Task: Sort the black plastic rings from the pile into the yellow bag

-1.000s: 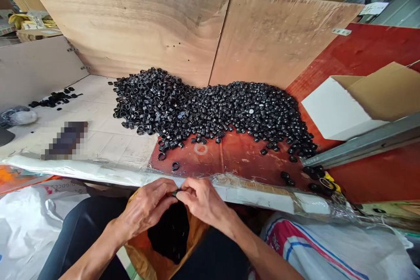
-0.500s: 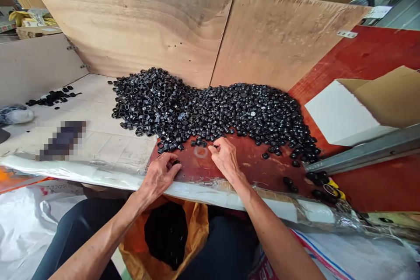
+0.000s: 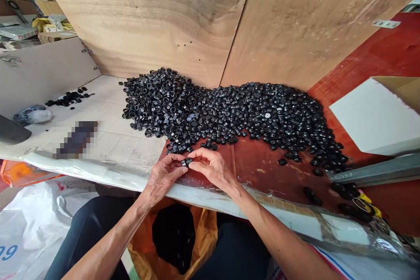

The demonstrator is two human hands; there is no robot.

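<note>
My left hand [image 3: 166, 174] and my right hand [image 3: 210, 166] meet above the front of the red board [image 3: 252, 162]. Between their fingertips are small black plastic parts [image 3: 187, 162], one pinched in each hand and pressed end to end. Just behind my hands spreads a heap of such parts: open black rings [image 3: 154, 100] on the left, rounded black caps [image 3: 278, 109] on the right. Below my wrists, an orange sack [image 3: 206, 236] stands open between my knees, with black contents inside.
Plywood boards [image 3: 157, 26] wall the back. At the right are a white cardboard box [image 3: 364, 116] and a metal bar [image 3: 377, 170]. Loose black pieces [image 3: 68, 98] and a plastic bag [image 3: 33, 114] lie at the left. A wrapped edge [image 3: 98, 173] runs along the front.
My right hand has moved left and toward me from the heap with a black piece. My hands were apart and now touch their pieces together. The view has shifted slightly.
</note>
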